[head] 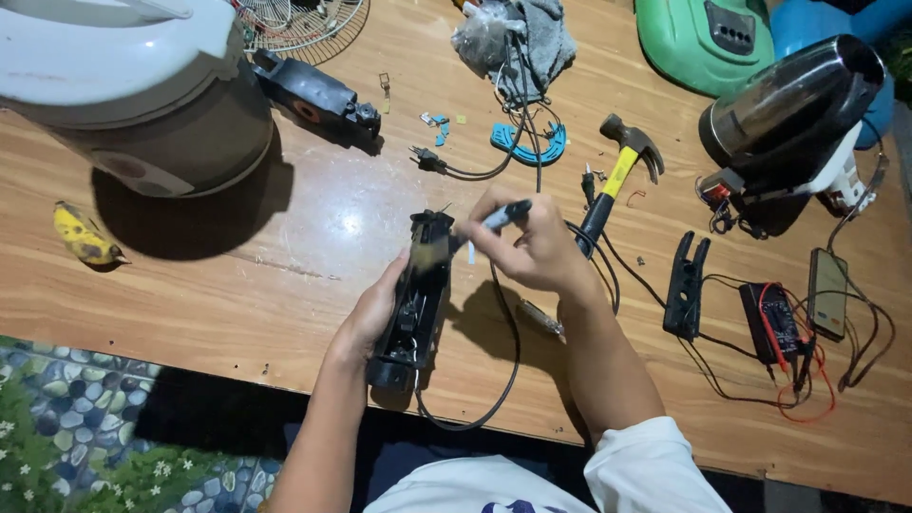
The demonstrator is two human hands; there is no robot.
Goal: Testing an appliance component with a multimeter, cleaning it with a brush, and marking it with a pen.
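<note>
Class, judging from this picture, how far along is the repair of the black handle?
Done: the black handle lies opened. In hand: the left hand steadies it while the right hand works a pen-like tool at its top. Left: its matching half remains apart on the table.

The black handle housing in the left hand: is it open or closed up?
Open. The black handle housing in the left hand shows exposed inner parts along its length; the right hand holds a tool at its top.

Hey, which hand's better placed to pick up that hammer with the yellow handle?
Probably the right hand: the hammer lies just beyond it, though it holds a pen-like tool. The left hand grips the black casing, farther away.
</note>
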